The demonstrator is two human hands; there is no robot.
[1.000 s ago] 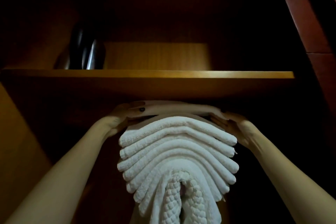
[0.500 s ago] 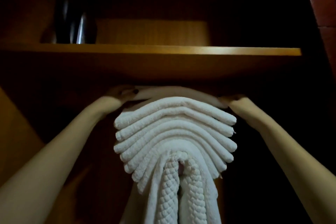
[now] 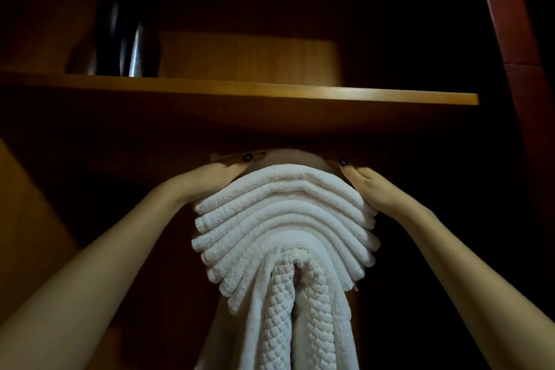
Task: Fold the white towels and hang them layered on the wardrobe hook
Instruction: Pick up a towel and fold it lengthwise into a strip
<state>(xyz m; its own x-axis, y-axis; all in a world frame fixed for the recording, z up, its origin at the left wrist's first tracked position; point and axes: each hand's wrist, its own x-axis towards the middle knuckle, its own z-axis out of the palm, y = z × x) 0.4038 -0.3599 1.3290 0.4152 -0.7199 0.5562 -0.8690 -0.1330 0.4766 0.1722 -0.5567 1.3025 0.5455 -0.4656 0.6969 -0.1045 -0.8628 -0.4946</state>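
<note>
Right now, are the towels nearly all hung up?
Nearly, it seems. Done: the folded white towels hang in neat layers under the shelf. In hand: the left hand and right hand touch the top of the pile. Left: letting go. The hook itself is hidden.

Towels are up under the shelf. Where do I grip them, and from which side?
Take the towels at both shoulders of the top arch, one hand from each outer side, as the left hand and right hand do. The layers drape in an arch with tails hanging below; a lower grip would likely pull layers off.
</note>
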